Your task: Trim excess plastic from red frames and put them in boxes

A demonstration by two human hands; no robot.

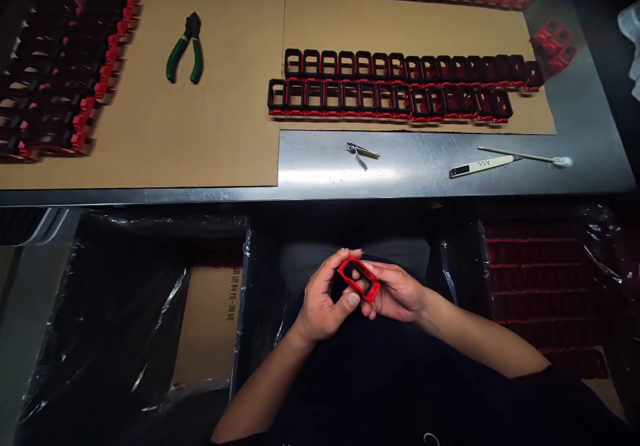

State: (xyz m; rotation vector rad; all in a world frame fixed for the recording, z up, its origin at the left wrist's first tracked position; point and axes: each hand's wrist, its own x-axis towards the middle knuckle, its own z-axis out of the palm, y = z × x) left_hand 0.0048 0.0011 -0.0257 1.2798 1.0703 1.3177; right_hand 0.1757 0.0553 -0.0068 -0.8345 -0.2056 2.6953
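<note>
A small red and black rectangular plastic frame (371,291) is held over my lap, tilted, its hollow middle facing up. My left hand (325,299) grips its left end, with the thumb along the near side. From the right, my right hand (397,289) has its fingers closed on the other end. Some fingertips show through the frame's opening. On the bench above my hands lie nail clippers (363,153), a pen-like cutter marked A55 (481,165) and a cotton-tipped stick (525,155).
Two rows of similar frames (345,96) stand on cardboard (235,133), with more at the far edge and left. Green-handled cutting pliers (185,49) lie there too. Below the metal bench (310,173), a plastic-lined box (243,313) stands left; another, holding red frames (545,293), stands right.
</note>
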